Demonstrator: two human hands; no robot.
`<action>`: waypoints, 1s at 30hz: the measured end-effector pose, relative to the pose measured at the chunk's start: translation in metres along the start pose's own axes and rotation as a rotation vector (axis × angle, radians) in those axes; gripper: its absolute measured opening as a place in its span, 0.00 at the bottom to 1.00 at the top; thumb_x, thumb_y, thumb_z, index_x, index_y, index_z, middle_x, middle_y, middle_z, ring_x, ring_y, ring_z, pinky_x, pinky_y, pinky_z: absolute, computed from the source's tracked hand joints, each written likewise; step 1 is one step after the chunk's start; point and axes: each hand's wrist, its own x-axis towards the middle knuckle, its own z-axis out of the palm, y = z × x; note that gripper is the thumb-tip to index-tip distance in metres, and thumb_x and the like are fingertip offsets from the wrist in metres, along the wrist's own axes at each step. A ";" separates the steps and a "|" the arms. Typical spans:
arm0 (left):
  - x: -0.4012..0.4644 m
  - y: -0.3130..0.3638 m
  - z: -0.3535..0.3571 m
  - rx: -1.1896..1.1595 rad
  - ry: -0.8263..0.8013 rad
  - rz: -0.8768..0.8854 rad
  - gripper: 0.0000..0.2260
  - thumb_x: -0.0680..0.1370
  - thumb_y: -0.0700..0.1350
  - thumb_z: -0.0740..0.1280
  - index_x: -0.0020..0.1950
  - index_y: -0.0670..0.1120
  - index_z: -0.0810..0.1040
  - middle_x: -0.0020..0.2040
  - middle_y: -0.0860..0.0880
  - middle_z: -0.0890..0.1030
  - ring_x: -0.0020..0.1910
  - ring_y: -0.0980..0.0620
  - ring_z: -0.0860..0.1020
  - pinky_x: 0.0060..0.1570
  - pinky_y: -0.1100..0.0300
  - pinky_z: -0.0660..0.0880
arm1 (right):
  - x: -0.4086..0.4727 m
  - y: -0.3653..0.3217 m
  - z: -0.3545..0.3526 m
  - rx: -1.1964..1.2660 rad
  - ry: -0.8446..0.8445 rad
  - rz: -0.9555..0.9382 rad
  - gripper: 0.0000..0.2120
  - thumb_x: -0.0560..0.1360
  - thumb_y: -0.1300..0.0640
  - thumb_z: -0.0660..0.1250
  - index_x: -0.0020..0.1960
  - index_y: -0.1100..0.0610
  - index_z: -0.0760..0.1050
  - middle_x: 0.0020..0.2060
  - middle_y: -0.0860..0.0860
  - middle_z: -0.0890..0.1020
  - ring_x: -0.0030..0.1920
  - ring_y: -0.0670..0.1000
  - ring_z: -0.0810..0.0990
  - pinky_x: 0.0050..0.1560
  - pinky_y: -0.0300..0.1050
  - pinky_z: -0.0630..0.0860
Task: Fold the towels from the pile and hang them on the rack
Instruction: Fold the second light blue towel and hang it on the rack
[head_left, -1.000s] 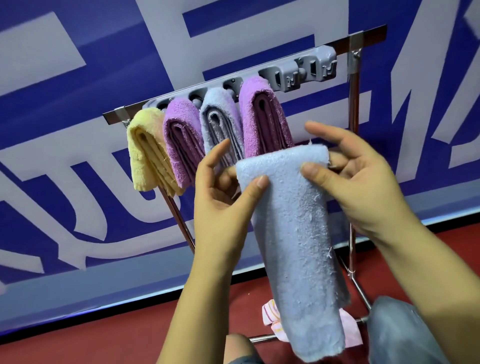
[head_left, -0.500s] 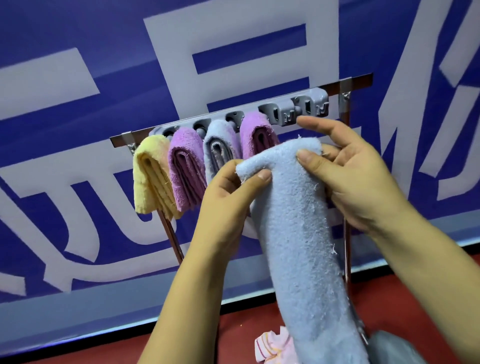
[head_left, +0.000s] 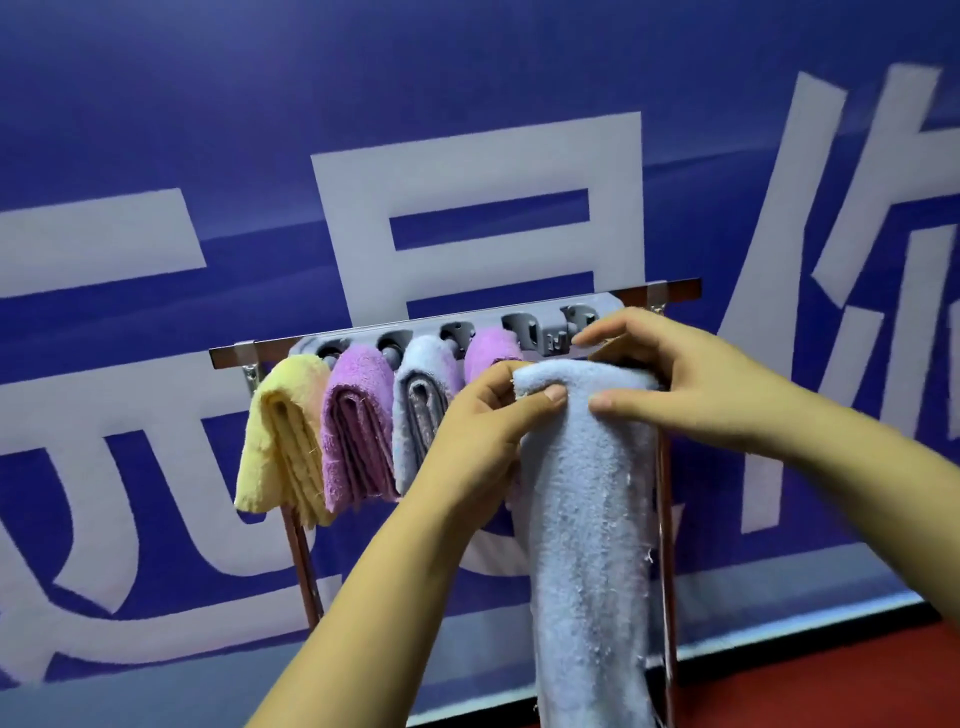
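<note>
4 folded towels already hang side by side on the rack (head_left: 228, 358) in our head view, the only one we have: a yellow towel (head_left: 280, 441), a purple towel (head_left: 358, 426), a grey-blue towel (head_left: 418, 415) and a second purple towel (head_left: 491, 351), which is mostly hidden behind our hands. Each hangs from its own holder on the grey clip strip (head_left: 550, 332) along the top bar.

We hold the 5th, a light blue towel (head_left: 587, 519), folded into a long narrow band. Its top fold sits just below the strip, to the right of the second purple towel, and the rest hangs straight down past the bottom of the frame. Our left hand (head_left: 478, 441) pinches the upper left corner between thumb and fingers. Our right hand (head_left: 691, 384) grips the upper right of the fold, thumb in front and fingers curled over behind, with the index finger reaching up near a free holder.

We judge the terry cloth to be light, soft and limp, with no stiffness of its own, so the layers will slide apart if we let go at 1 side. The fold line at the top is the place to hold, both corners pinched, so that the middle can be pressed into a holder. Whether it has caught yet we cannot tell.
</note>
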 end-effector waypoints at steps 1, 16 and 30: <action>0.005 -0.001 -0.001 0.013 0.006 0.005 0.07 0.76 0.35 0.67 0.47 0.45 0.80 0.42 0.47 0.84 0.44 0.49 0.81 0.46 0.56 0.76 | 0.003 0.000 -0.004 -0.042 -0.048 -0.024 0.16 0.70 0.56 0.72 0.54 0.44 0.72 0.51 0.40 0.79 0.54 0.37 0.77 0.54 0.28 0.72; 0.075 -0.013 0.005 0.235 0.304 -0.044 0.09 0.76 0.43 0.67 0.56 0.45 0.76 0.51 0.49 0.81 0.48 0.54 0.79 0.45 0.60 0.77 | 0.074 -0.008 -0.031 -0.376 -0.197 0.183 0.15 0.70 0.62 0.62 0.47 0.45 0.82 0.49 0.42 0.82 0.52 0.46 0.78 0.50 0.43 0.78; 0.077 -0.029 0.032 -0.001 0.270 -0.110 0.22 0.80 0.62 0.50 0.70 0.55 0.69 0.68 0.55 0.72 0.67 0.53 0.71 0.69 0.47 0.65 | 0.152 -0.017 -0.043 -0.263 -0.020 0.239 0.12 0.70 0.62 0.64 0.47 0.52 0.83 0.49 0.54 0.80 0.46 0.54 0.77 0.38 0.42 0.78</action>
